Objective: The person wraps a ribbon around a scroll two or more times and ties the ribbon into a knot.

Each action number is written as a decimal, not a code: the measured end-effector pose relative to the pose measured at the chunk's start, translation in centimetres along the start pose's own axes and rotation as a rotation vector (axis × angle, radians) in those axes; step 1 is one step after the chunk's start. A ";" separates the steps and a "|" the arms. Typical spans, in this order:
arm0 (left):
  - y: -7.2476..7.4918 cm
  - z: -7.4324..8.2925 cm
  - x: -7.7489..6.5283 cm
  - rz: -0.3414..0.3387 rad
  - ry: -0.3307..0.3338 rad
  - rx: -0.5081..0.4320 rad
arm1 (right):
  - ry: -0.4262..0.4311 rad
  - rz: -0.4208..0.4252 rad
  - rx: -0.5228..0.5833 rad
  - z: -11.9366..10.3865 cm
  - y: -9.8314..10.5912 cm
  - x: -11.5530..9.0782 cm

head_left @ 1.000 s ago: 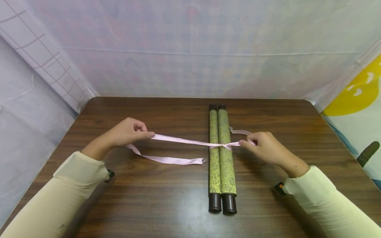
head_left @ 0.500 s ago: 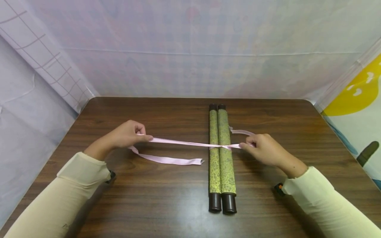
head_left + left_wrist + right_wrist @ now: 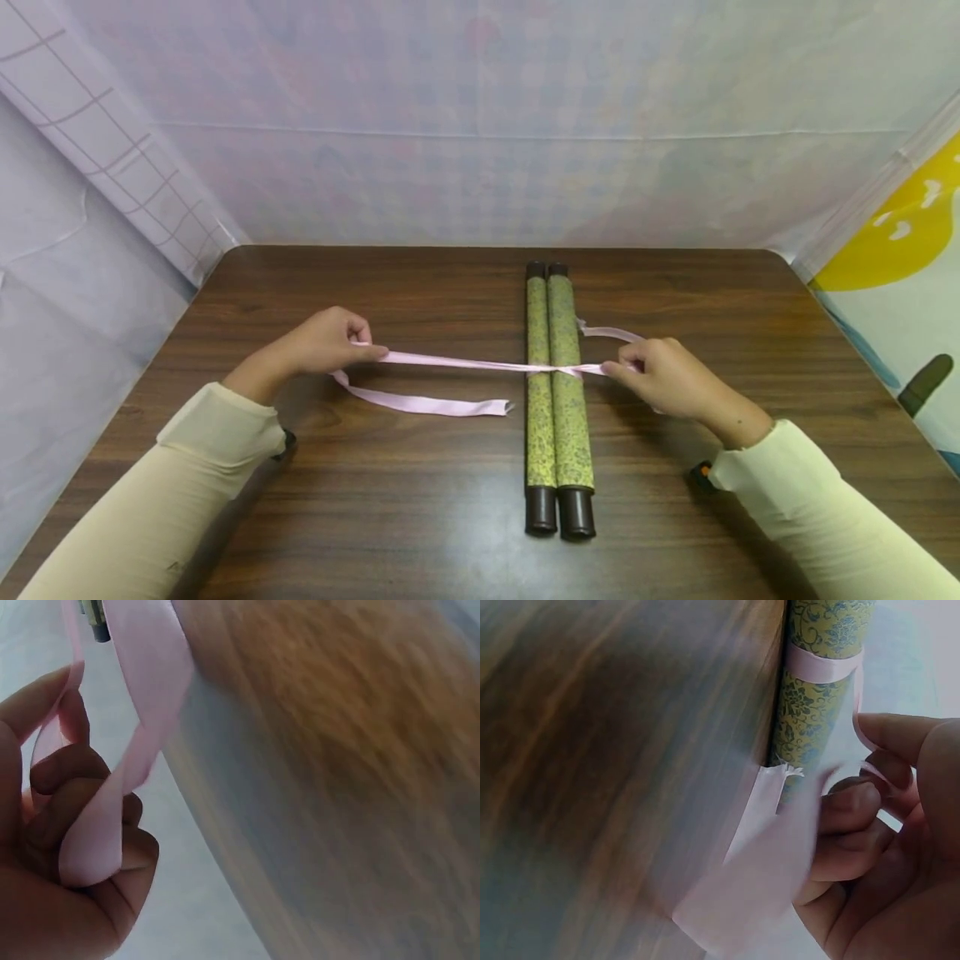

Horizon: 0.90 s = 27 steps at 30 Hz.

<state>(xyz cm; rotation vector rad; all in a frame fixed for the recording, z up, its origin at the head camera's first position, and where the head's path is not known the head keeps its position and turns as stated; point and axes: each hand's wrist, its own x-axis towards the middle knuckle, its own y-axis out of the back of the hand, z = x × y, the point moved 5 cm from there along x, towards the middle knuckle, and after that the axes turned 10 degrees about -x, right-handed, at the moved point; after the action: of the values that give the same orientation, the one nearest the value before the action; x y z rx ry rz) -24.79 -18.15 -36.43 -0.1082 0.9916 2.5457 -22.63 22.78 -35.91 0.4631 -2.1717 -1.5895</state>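
Two scrolls [image 3: 572, 433] covered in yellow-green floral cloth, with dark end knobs, lie side by side on the table. A pink ribbon [image 3: 457, 362] wraps round both and crosses on top near their middle. On the left, my left hand [image 3: 327, 342] pinches one length of it, stretched straight from the crossing; its loose tail lies on the table below. Just right of the scrolls, my right hand [image 3: 663, 379] pinches the other length close to the crossing. That side's frayed end rests by the scroll in the right wrist view, where the floral cloth [image 3: 810, 712] shows the ribbon band round it.
The brown wood-grain table [image 3: 420, 500] fills the lower view. A pale patterned curtain [image 3: 480, 125] hangs behind its far edge. White sheeting stands at the left, and a sheet with a yellow print [image 3: 892, 233] at the right.
My left hand has shifted slightly down and to the right, with the ribbon still stretched. The right hand has lowered a little and then stayed nearly still. The scrolls have stayed in place.
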 end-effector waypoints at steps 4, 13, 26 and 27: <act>-0.2 0.4 0.1 0.000 0.022 0.066 | -0.028 -0.043 0.029 0.1 0.0 0.0; -0.9 3.1 0.2 0.085 -0.065 0.263 | -0.051 -0.128 0.061 0.1 0.1 0.0; -6.2 9.9 1.7 0.103 -0.211 0.386 | -0.110 -0.035 -0.089 1.6 1.4 0.6; -6.8 10.4 1.8 0.088 -0.208 0.384 | -0.118 -0.037 -0.100 1.8 1.5 0.7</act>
<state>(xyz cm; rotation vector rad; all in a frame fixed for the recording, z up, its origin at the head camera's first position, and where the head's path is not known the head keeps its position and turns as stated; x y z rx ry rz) -22.99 -6.15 -33.37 0.3081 1.3994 2.3304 -24.19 24.34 -34.90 0.3899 -2.1673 -1.7773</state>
